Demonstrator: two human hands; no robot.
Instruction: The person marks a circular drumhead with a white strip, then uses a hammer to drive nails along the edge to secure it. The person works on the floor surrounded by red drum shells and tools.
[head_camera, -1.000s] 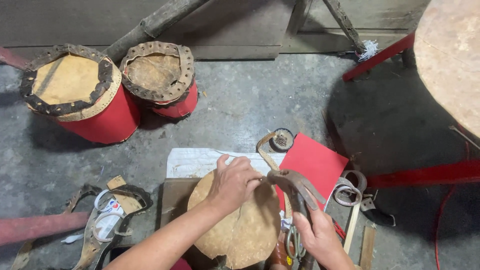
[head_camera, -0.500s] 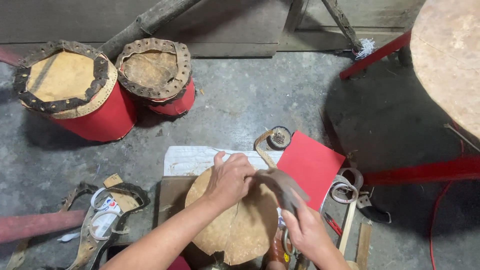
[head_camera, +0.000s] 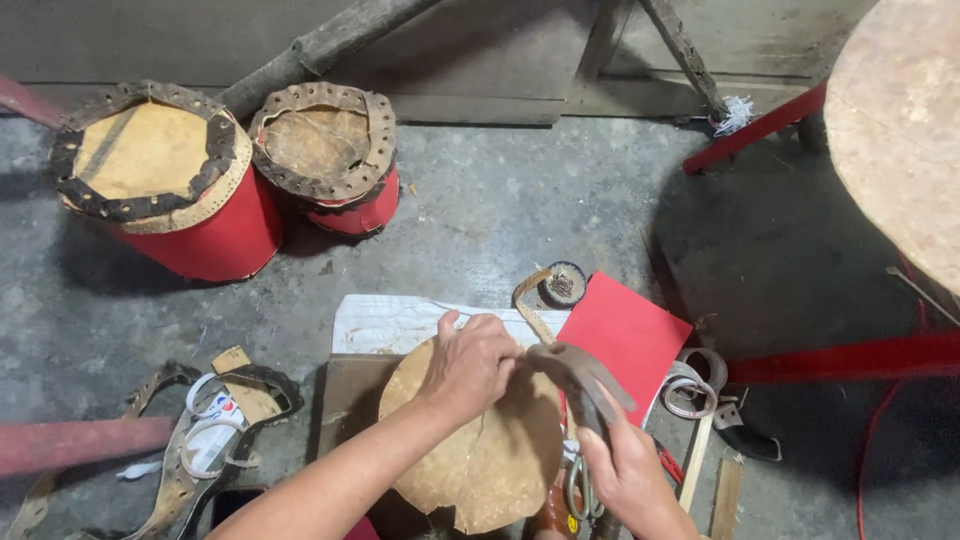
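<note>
Grey concrete floor (head_camera: 560, 200), stained and dusty, carrying two red drums (head_camera: 190, 190) with laced hide tops at the far left (standing just beside each other). Nearer, lying flat: white printed sheet (head_camera: 390, 322), red card (head_camera: 625, 335), brown board (head_camera: 350, 395), tape rolls (head_camera: 690, 385), and leather strap scraps (head_camera: 190, 460) at the left.

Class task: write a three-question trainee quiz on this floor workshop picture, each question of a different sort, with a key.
1. True or false: the left hand rests on the round hide disc.
2. How many red drums stand at the back? A one, B two, C four.
3. Fill in: the right hand grips a curved metal ____.

Key: 1 true. 2 B: large drum, small drum. 3 tool.
</note>
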